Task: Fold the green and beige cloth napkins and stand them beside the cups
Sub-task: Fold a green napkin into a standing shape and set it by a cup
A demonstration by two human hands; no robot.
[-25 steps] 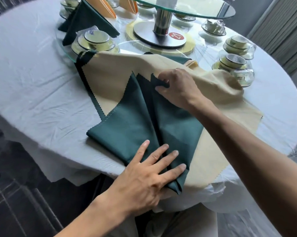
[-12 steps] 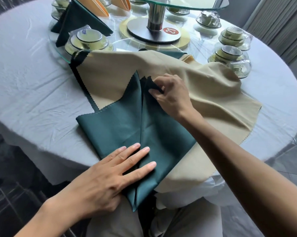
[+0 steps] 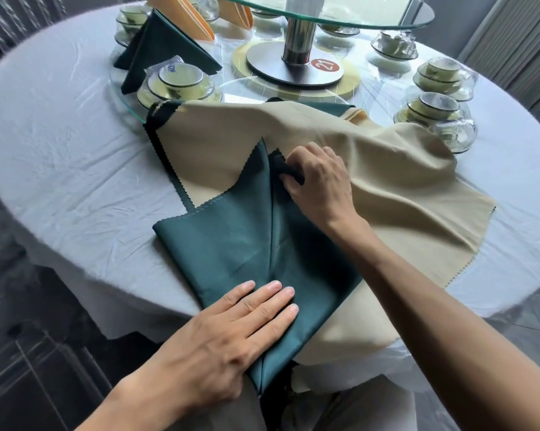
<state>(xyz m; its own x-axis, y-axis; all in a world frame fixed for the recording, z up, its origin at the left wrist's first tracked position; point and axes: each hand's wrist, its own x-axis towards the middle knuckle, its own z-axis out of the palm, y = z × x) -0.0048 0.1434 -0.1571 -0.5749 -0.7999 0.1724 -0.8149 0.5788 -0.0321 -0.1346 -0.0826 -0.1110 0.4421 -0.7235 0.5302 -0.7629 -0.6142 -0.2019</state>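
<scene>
At the bottom centre of the frame the left hand [image 3: 228, 334] lies flat, fingers straight and together, pressing the near end of the green napkin [image 3: 231, 237] onto the table [image 3: 60, 169] edge. The green napkin lies in the middle of the frame, folded into a long shape with a centre crease, its near tip hanging over the table edge. It rests on the beige napkin [image 3: 402, 197], which is spread loosely and rumpled across the centre and right. Just above the middle, the right hand [image 3: 318, 181] pinches the far tip of the green napkin, fingers curled around a bunched dark corner. Further up, wrapped cups [image 3: 178, 82] on saucers stand at upper left, beside a folded green napkin [image 3: 166, 48] and orange folded napkins [image 3: 184, 14]. More cups [image 3: 436, 110] stand at upper right. At top centre a glass turntable [image 3: 324, 17] stands on a metal post with a red number tag [image 3: 324, 66] at its base.
</scene>
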